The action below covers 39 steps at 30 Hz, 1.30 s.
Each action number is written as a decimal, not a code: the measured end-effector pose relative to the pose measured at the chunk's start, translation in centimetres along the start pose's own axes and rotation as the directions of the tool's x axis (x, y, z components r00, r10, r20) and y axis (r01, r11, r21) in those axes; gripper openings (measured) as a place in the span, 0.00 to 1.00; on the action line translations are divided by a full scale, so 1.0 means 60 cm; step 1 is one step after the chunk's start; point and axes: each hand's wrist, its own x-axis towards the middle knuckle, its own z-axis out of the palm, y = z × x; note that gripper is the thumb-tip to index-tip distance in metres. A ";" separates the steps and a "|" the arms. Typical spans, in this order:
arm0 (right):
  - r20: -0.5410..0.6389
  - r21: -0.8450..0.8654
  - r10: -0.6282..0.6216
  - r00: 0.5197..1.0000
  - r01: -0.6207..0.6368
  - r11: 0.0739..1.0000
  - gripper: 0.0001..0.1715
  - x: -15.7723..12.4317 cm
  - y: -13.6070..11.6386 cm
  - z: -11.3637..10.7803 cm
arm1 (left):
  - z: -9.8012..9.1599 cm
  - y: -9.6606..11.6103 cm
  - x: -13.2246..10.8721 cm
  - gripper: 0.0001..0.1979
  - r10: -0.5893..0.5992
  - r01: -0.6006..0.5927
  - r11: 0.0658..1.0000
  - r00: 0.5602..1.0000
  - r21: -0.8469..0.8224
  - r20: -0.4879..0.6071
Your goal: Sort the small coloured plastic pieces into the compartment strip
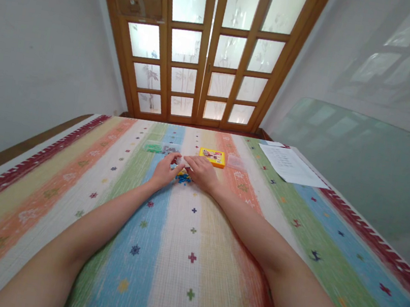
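Both forearms reach forward over the striped, cloth-covered tabletop (179, 242), angled inward. The left hand (166, 170) is curled, the right hand (202, 172) arched palm-down, fingers close together. How far each grip is closed, and on what, cannot be made out. Small blue pieces (183, 179) lie between the hands, near the yellow box (212, 157).

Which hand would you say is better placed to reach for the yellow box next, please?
Probably the right hand: it is just in front of the yellow box, whereas the left hand is farther to the left.
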 end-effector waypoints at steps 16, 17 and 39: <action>0.196 -0.205 0.341 0.919 -0.302 0.931 0.20 0.070 0.065 0.056 | -0.018 -0.076 0.011 0.16 -0.048 0.059 0.986 0.996 0.153 -0.079; 0.216 -0.220 0.345 0.913 -0.298 0.929 0.18 0.074 0.065 0.060 | -0.020 -0.078 0.012 0.16 -0.040 0.054 0.985 0.995 0.161 -0.088; 0.328 -0.168 0.308 0.893 -0.266 0.949 0.34 0.158 0.041 0.150 | -0.056 -0.143 0.027 0.12 -0.089 0.135 0.965 0.975 0.224 -0.202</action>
